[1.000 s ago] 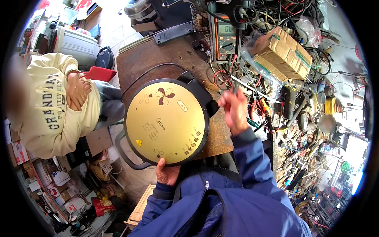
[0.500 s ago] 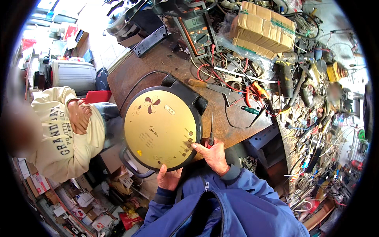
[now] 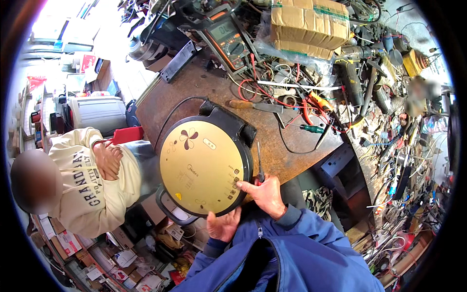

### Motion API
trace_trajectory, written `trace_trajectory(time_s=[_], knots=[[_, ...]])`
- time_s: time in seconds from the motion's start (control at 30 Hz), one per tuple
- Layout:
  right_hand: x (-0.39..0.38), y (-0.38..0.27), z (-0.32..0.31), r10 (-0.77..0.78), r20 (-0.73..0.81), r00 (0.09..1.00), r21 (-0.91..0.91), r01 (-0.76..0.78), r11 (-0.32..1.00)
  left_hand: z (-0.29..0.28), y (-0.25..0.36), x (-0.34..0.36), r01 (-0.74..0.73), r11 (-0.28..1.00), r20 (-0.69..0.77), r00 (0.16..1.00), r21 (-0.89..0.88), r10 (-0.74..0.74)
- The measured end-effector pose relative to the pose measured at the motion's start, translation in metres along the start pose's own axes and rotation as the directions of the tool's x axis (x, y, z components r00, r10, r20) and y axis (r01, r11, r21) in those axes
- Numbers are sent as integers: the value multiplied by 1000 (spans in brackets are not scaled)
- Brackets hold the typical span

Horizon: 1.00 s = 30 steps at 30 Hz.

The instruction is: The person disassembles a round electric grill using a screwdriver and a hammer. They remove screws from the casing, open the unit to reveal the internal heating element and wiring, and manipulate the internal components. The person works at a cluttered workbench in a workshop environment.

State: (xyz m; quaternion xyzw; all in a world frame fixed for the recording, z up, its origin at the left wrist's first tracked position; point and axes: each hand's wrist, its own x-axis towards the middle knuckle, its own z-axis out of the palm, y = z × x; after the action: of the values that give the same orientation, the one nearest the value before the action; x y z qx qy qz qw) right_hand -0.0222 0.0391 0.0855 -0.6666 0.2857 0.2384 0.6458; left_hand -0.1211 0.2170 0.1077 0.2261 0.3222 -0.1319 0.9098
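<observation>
A round electric griddle point(image 3: 202, 160) with a gold lid, black rim and flower prints lies shut at the near edge of the brown table, its looped handle point(image 3: 168, 204) sticking out at the lower left. My right hand point(image 3: 266, 196) is closed around a screwdriver point(image 3: 260, 163), its thin shaft pointing away from me. The thumb of that hand rests on the lid beside the small printed icons. At the griddle's near rim is my left hand point(image 3: 224, 225), thumb apart from the fingers, fingertips against the edge; part of the fingers is hidden.
Behind the griddle lie a knife point(image 3: 258, 106) and a green-handled screwdriver point(image 3: 312, 129). A multimeter point(image 3: 231, 44) with red leads stands farther back, near a taped cardboard box point(image 3: 310, 24). Tools and wires crowd the right. A seated person point(image 3: 97, 180) with folded hands is at the left.
The whole view has shifted, moving the griddle slightly right and down in the picture. My left hand has slid right along the near rim, its thumb now off the lid. My right hand keeps the screwdriver.
</observation>
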Motion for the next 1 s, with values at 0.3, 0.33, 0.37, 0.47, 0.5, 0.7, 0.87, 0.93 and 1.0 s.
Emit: trace_trajectory(time_s=[0.3, 0.33, 0.37, 0.47, 0.5, 0.7, 0.87, 0.93, 1.0], knots=[[-3, 8, -27, -216, 261, 941, -171, 265, 949, -12, -18, 1, -45, 998, -181, 982, 34, 50], [2, 6, -45, -225, 312, 923, -261, 312, 914, -16, -16, -2, -18, 1000, -205, 979, 22, 22], [10, 4, -66, -232, 366, 901, -343, 363, 866, -18, -15, -4, -7, 999, -208, 978, 32, 13], [42, 0, -115, -290, 499, 817, -403, 515, 757, -24, -18, -4, 5, 1000, -287, 958, -8, -7], [54, -1, -124, -451, 487, 748, -304, 629, 716, -24, -19, -3, 9, 1000, -309, 951, -13, -13], [88, -3, -148, -533, 527, 662, -245, 719, 651, -17, -26, 8, -43, 999, -367, 930, -12, 35], [94, -4, -146, -513, 551, 658, -251, 717, 650, -11, -30, 10, -94, 995, -453, 886, 23, 94], [97, -4, -144, -516, 556, 651, -251, 724, 643, -10, -31, 10, -99, 995, -444, 891, 9, 93], [99, -4, -142, -522, 566, 638, -249, 736, 630, -8, -31, 11, -107, 994, -447, 889, 1, 97]])
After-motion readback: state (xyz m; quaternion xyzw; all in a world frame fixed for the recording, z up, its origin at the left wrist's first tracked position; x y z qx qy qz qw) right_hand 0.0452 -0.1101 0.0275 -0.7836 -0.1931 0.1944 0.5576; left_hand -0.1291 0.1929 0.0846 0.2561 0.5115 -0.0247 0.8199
